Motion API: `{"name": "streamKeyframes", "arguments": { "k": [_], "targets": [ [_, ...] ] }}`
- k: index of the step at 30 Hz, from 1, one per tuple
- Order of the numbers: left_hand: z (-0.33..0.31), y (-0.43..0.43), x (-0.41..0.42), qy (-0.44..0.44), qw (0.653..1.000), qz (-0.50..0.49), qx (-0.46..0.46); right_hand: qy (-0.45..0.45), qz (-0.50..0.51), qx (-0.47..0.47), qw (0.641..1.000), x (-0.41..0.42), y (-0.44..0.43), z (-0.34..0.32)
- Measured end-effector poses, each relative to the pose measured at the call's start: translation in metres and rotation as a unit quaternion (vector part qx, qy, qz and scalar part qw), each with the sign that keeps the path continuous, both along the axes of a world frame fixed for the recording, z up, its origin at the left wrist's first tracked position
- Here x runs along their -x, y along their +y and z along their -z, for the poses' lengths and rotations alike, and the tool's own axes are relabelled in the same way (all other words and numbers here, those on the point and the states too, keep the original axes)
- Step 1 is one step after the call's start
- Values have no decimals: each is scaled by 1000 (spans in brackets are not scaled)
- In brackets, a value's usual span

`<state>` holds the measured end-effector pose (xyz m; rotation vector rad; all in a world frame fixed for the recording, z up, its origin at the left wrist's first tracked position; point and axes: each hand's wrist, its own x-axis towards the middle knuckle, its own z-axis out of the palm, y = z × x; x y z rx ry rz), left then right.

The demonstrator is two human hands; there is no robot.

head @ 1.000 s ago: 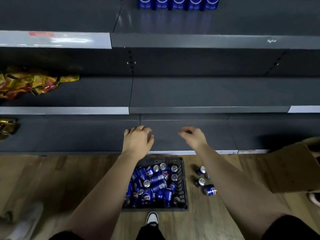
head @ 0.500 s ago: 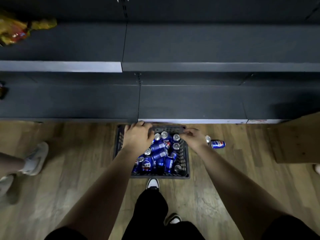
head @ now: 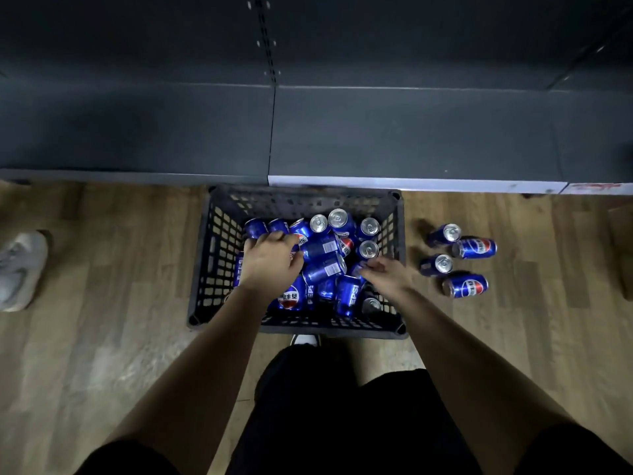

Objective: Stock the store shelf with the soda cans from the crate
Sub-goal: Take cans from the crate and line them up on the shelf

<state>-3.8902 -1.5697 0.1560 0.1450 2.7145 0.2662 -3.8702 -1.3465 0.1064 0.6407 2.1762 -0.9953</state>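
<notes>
Our left hand [head: 270,260] and right hand [head: 388,274] are in the crate [head: 301,198], fingers [head: 278,236] curled onto the soda cans [head: 323,269] beneath them. We cannot tell whether either actually grips one.

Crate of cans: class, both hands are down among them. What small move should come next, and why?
Probably close each hand round one can and lift: left hand and right hand touch the cans in the crate, yet neither plainly grips one.
</notes>
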Motion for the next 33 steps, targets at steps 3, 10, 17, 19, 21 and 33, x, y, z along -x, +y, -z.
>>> {"name": "streamKeyframes", "arguments": {
  "k": [3, 10, 17, 19, 21, 33],
  "targets": [
    [47, 3, 5, 8, 1000, 6, 0, -10, -2, 0, 1000, 1, 3, 44],
    [136, 7, 7, 14, 1000, 8, -19, -30, -22, -10, 999, 6, 3, 130],
    [180, 0, 4, 29, 999, 16, -17, -65, -57, -19, 996, 2, -2, 173],
    [187, -1, 5, 32, 999, 13, -19, -64, -58, -11, 996, 1, -5, 184],
    [194, -3, 6, 36, 999, 9, -20, -70, -51, 6, 996, -2, -7, 196],
    [196, 3, 10, 47, 998, 6, -41, -13, 132, 47, 990, 0, 6, 202]
  ]
}}
